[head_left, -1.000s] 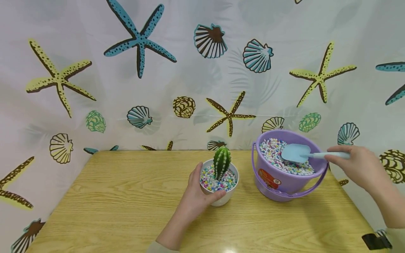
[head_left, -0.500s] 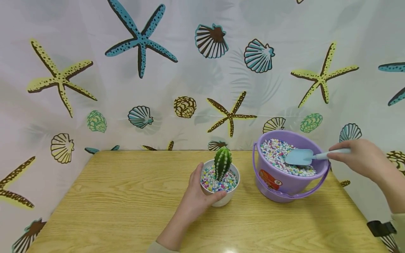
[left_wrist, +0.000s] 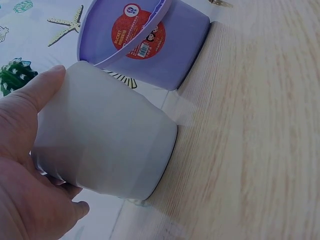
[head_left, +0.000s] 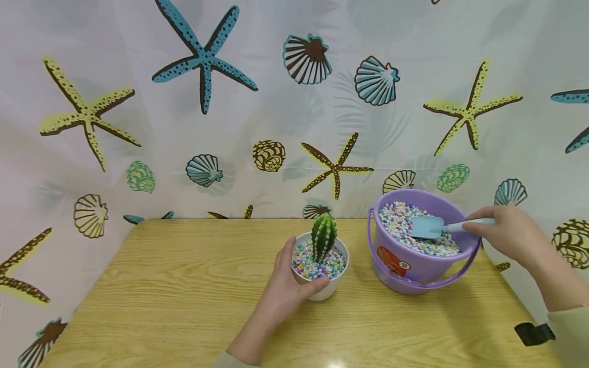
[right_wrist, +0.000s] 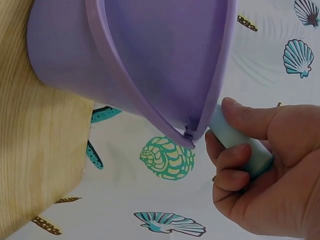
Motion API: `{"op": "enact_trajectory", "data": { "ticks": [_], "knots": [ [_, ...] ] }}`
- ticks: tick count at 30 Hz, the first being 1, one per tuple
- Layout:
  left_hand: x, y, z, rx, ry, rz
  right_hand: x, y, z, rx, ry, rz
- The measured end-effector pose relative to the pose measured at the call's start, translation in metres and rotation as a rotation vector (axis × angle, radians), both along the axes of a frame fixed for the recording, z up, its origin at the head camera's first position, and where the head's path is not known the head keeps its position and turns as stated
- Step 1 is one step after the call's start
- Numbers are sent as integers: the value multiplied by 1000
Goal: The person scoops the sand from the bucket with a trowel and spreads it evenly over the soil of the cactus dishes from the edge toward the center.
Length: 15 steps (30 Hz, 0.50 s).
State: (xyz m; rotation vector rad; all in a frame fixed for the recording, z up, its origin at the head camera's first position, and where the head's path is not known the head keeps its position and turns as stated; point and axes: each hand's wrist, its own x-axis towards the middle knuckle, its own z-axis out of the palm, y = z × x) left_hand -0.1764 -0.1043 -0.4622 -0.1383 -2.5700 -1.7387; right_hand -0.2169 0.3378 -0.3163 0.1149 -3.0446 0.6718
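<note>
My left hand (head_left: 286,290) grips a white flowerpot (head_left: 325,291) from its left side, thumb across the front. The pot stands on the table, and a green cactus (head_left: 324,236) rises from colourful pebbles (head_left: 306,260) in it. My right hand (head_left: 512,236) holds a light blue toy shovel (head_left: 428,227) by its handle; in the right wrist view the fingers curl round the handle (right_wrist: 242,142). The shovel's blade lies over the pebbles (head_left: 398,220) in a purple bucket (head_left: 391,240); whether it touches them I cannot tell. The right wrist view hides the blade behind the bucket's wall.
The bucket's purple handle (head_left: 448,281) hangs down over its front. Both containers stand on a wooden table (head_left: 184,286), the bucket to the right of the pot. A white curtain (head_left: 276,112) printed with starfish and shells hangs behind and beside the table.
The right hand moved the shovel a little right within the bucket, then back left and slightly down. The left hand and the flowerpot have stayed in place.
</note>
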Motion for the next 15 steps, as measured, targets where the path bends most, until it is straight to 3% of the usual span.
{"op": "enact_trajectory", "data": {
  "ticks": [15],
  "knots": [
    [-2, 1, -2, -4, -7, 7, -2, -14, -18, -103, 50, -60]
  ]
}}
